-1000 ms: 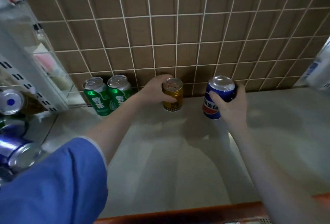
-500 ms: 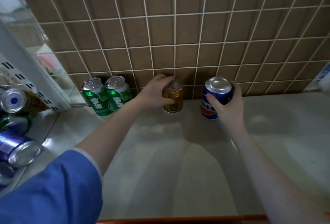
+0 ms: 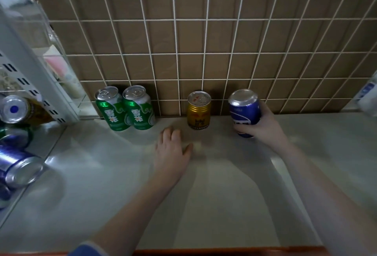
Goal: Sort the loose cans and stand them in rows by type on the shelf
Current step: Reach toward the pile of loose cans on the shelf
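Standing the dark blue aluminium drink can on the pale glossy shelf is the step in hand. Right hand is gripping this can round its lower body, fingers curled about it; the can is tilting slightly, and whether its base is touching the shelf I cannot tell. Left hand is lying empty and relaxed, fingers loosely extended, just in front of the short gold drink can, not touching it. The gold can is standing upright against the brown tiled wall, apart from the blue can to its right. Two tall green drink cans are standing upright and touching each other further left along the same wall.

Judgement: to place well, the blue can should be brought fully upright before release, base flat, set back toward the wall in line with the gold can but leaving a gap, so each type is starting its own row. The grip should be loosening only once the can is resting steady; the glossy surface may be letting it slide.

Several loose cans are lying on their sides at the far left, among them blue ones; judged as not yet sorted.
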### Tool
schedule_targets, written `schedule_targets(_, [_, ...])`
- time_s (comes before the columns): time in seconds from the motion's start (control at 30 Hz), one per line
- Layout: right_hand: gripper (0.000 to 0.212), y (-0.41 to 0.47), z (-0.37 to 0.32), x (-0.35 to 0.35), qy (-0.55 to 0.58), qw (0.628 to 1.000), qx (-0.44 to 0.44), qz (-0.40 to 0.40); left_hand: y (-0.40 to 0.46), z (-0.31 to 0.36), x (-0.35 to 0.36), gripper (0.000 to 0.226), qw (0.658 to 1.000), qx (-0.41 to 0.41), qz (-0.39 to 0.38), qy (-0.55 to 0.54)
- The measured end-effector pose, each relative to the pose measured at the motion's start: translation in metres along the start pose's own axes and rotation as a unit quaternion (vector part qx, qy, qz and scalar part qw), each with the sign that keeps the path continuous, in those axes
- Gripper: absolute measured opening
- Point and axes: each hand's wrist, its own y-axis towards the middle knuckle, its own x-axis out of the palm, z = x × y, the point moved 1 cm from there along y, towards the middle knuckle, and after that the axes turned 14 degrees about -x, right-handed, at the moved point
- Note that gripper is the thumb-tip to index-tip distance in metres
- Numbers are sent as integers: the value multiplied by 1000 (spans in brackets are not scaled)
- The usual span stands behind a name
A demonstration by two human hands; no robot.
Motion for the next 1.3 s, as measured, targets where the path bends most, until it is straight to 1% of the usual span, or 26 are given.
schedule_targets(0.07, [67, 12, -8, -9, -83, 995, -17, -58, 1, -1, 0, 51, 1000, 15, 0, 19])
schedule_targets(0.17, [75, 30, -22, -18, -176, 974, -25, -140, 0, -2, 0, 49, 999, 26, 7, 39])
schedule_targets(0.23, [76, 42, -33, -21, -230, 954, -40, -187, 1, -2, 0, 49, 999, 24, 7, 41])
schedule_targets(0.3, [70, 53, -45, -20, -299, 925, -58, -229, 2, -2, -1, 49, 999, 25, 6, 41])
schedule_targets(0.37, [62, 63, -56, -15, -351, 896, -71, -261, 3, -3, 0, 49, 999, 26, 4, 46])
schedule_targets(0.43, [55, 72, -65, -8, -382, 876, -90, -280, 3, -3, 0, 50, 999, 26, 4, 44])
schedule_targets(0.5, [54, 79, -72, 1, -412, 852, -115, -301, 3, -3, 0, 49, 999, 24, 3, 30])
schedule_targets(0.57, [57, 84, -78, 11, -423, 838, -128, -321, 3, -4, -1, 47, 1000, 24, 1, 20])
schedule_targets(0.7, [61, 91, -88, 17, -398, 837, -139, -348, 2, -7, -2, 48, 1000, 30, -1, 9])
schedule_targets(0.8, [59, 92, -92, 14, -414, 822, -126, -370, 2, -9, -2, 49, 999, 34, -18, 7])
schedule_targets(0.87, [53, 91, -96, 14, -427, 817, -126, -366, 3, -11, -3, 49, 999, 40, -24, 7])
schedule_targets(0.97, [47, 90, -102, 14, -428, 821, -148, -349, 4, -14, -5, 49, 998, 53, -26, 11])
schedule_targets(1.17, [46, 89, -105, 14, -418, 832, -137, -338, 4, -22, -13, 50, 997, 66, -37, 22])
schedule_targets(1.23, [47, 88, -105, 15, -428, 826, -132, -342, 4, -26, -16, 50, 997, 65, -41, 24])
schedule_targets(1.3, [50, 87, -108, 17, -456, 811, -143, -338, 4, -31, -19, 51, 997, 64, -44, 28])
